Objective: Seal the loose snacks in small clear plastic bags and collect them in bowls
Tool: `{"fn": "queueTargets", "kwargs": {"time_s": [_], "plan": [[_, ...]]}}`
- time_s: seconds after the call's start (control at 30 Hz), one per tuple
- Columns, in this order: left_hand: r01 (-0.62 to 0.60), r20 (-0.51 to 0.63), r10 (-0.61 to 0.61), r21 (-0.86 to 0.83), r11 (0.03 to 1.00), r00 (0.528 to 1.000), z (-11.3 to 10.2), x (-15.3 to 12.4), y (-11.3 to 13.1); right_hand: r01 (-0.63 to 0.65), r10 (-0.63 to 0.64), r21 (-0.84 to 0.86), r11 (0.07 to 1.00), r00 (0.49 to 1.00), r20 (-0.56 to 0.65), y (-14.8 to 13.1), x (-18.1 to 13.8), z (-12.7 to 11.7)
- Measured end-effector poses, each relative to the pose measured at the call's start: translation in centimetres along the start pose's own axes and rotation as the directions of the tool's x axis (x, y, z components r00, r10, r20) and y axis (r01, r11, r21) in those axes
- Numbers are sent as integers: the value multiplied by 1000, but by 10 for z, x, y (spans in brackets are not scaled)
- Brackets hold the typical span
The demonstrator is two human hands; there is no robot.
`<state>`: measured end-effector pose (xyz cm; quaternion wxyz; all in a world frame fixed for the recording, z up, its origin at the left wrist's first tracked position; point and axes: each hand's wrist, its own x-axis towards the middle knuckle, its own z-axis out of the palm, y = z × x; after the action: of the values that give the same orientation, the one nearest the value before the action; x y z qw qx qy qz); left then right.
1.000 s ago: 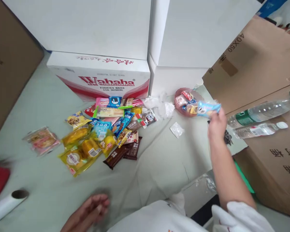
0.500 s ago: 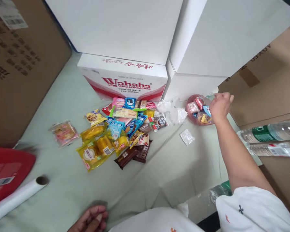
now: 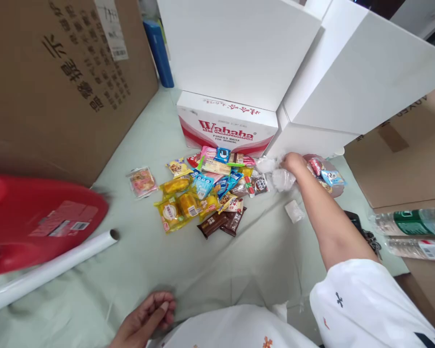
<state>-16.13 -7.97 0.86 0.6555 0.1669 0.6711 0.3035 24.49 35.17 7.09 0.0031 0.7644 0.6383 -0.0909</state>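
My right hand (image 3: 294, 163) reaches down to the crumpled clear plastic bags (image 3: 284, 180) beside the snack pile; its fingertips are hidden, so I cannot tell whether it grips one. Just right of it, the pink transparent bowl (image 3: 336, 192) holds several wrapped snacks, among them a blue-and-white packet (image 3: 332, 177). Left of the bags lies a heap of wrapped snacks, with yellow-wrapped cakes (image 3: 188, 205), blue packets (image 3: 203, 185) and dark brown bars (image 3: 212, 223). Low in front, my left hand (image 3: 154, 314) rests closed, thumb against the curled fingers, nothing visible in it.
A white Wahaha carton (image 3: 226, 128) stands behind the snacks. A small clear packet (image 3: 294, 211) and a flat pink packet (image 3: 142, 182) lie apart. At left are a red plastic object (image 3: 39, 217) and a white tube (image 3: 58, 268); at right, plastic bottles (image 3: 416, 222) and keys (image 3: 371, 241).
My right hand has moved left from the bowl's right rim to the plastic bags. The view has shifted left. My left hand stays low in front, still curled.
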Motion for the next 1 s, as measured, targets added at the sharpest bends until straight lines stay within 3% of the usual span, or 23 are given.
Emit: {"fn": "queueTargets", "kwargs": {"time_s": [0.13, 0.2, 0.23, 0.3, 0.37, 0.47, 0.53, 0.6, 0.7, 0.77, 0.93, 1.0], "plan": [[-73, 25, 72, 56, 996, 997, -5, -4, 4, 44, -34, 117, 992, 996, -86, -4, -23, -13], [-155, 70, 147, 129, 979, 987, -2, -2, 13, 117, -78, 350, 929, 989, -123, -3, -55, -19], [-209, 106, 193, 170, 963, 975, 3, 0, 20, 157, -105, 547, 822, 986, -126, -2, -77, -19], [-331, 213, 285, 221, 918, 934, 19, 7, 38, 135, -196, 894, 427, 979, -54, 1, -129, -11], [-482, 315, 406, 221, 848, 858, 43, 16, 57, 1, -282, 988, 153, 958, 43, 1, -185, 9], [-654, 337, 580, 168, 738, 742, 88, 33, 79, -174, -318, 985, 5, 933, 167, -5, -258, 51], [-719, 364, 644, 115, 686, 673, 118, 43, 87, -266, -306, 964, -15, 919, 249, -11, -291, 77], [-740, 426, 640, 115, 663, 640, 144, 52, 89, -334, -305, 943, -6, 898, 316, -15, -310, 94], [-641, 556, 521, 29, 767, 648, 166, 60, 84, -375, -328, 927, 12, 874, 358, -12, -317, 101], [-521, 572, 465, -75, 850, 676, 167, 65, 79, -389, -355, 921, 3, 861, 365, -5, -315, 100], [-339, 372, 420, -265, 903, 828, 144, 70, 70, -424, -384, 903, -67, 846, 369, 17, -309, 99], [-289, 303, 386, -317, 903, 871, 136, 70, 69, -432, -404, 901, -31, 830, 384, 24, -308, 102]]}}
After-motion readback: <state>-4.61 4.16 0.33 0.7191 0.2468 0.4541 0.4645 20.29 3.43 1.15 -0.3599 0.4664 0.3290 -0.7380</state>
